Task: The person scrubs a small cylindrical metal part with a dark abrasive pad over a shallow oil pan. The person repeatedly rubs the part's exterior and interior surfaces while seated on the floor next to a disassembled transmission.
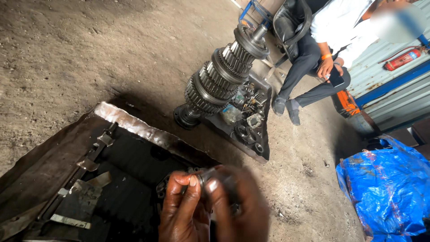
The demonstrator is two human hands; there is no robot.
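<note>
My left hand and my right hand meet at the bottom middle of the head view. Together they grip a small dark round metal part, fingertips pinching its rim; blur hides its exact shape. The hands hover over a large dented black metal tray holding dark oily liquid, flat metal strips and a submerged dark part.
A tall gear shaft assembly stands upright on the dirt floor beyond the tray. Behind it a smaller tray holds several gears and bearings. A seated person holds a phone at top right. A blue plastic bag lies at right.
</note>
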